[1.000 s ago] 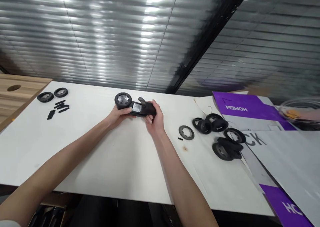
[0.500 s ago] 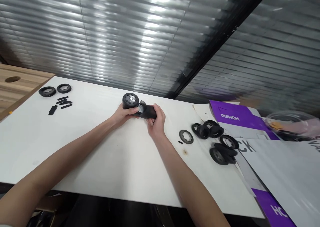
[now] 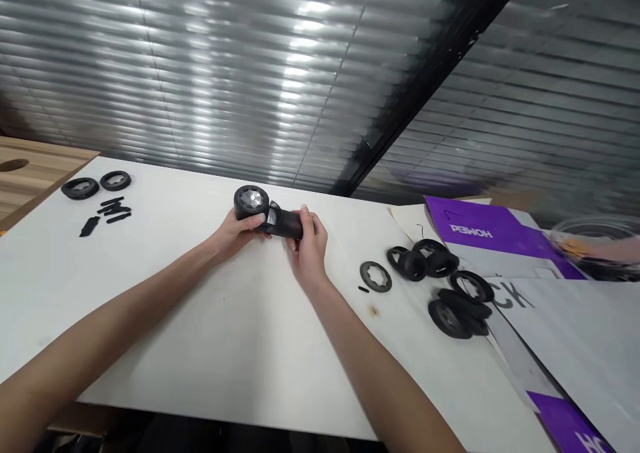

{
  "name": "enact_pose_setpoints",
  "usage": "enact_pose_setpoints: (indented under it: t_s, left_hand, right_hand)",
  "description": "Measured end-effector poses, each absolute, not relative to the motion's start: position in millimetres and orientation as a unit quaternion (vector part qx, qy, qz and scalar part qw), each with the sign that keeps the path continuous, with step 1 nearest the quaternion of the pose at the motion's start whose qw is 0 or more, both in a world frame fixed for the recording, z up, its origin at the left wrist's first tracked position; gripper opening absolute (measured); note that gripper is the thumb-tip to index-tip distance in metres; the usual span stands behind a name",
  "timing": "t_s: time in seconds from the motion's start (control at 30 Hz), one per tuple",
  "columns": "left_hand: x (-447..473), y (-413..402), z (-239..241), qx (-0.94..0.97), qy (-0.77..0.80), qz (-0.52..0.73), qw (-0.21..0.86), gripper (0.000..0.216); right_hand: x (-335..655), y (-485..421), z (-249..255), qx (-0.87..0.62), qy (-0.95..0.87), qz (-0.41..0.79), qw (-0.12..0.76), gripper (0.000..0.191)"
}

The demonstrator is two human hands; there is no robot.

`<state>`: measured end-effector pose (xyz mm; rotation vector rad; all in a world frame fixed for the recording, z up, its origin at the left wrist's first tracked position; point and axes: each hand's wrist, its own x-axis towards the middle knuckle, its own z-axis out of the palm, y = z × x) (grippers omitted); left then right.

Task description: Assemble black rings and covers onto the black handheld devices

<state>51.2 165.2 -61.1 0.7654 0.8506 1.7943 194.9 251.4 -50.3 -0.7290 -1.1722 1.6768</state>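
Observation:
Both of my hands are on a black fabric shaver point(image 3: 288, 224) with a round perforated metal head, held above the white table. My left hand point(image 3: 235, 233) grips it at the head end, thumb on the neck just below the metal mesh. At the other end, the fingers of my right hand point(image 3: 310, 243) are wrapped round the handle. The shaver lies sideways, head to the left and mesh facing up. Closest to my right hand is a flat dark ring point(image 3: 375, 276) with a notched inner edge, and a small black strip point(image 3: 363, 289) is beside it.
Two black rings point(image 3: 80, 188) and several small black pieces point(image 3: 114, 210) lie at the table's far left. On the right are several black shaver parts point(image 3: 445, 260), next to purple-and-white packaging point(image 3: 470, 230) and a large white sheet point(image 3: 575, 333). Metal blinds point(image 3: 225, 73) rise behind the table.
The view has shifted slightly, so the table things sit a little differently in the picture. The fingers of my right hand have shifted on the handle; both hands still hold the fabric shaver.

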Motion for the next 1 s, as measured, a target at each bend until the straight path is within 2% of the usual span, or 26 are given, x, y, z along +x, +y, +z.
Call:
enact_pose_setpoints:
  t_s: [0.2, 0.37, 0.73, 1.0]
  left_hand:
    - [53, 163, -57, 0.334, 0.319, 0.731, 0.502, 0.069]
    - [54, 163, -52, 0.273, 0.333, 0.742, 0.514, 0.069]
    - [58, 155, -38, 0.249, 0.342, 0.741, 0.522, 0.064]
    - [58, 154, -40, 0.251, 0.355, 0.738, 0.516, 0.072]
  right_hand:
    - [193, 251, -47, -0.3, -0.444, 0.709, 0.458, 0.07]
    - [193, 250, -46, -0.314, -0.425, 0.714, 0.459, 0.074]
    - [195, 250, -47, -0.309, -0.438, 0.716, 0.447, 0.064]
    - [195, 250, -49, -0.296, -0.44, 0.718, 0.451, 0.068]
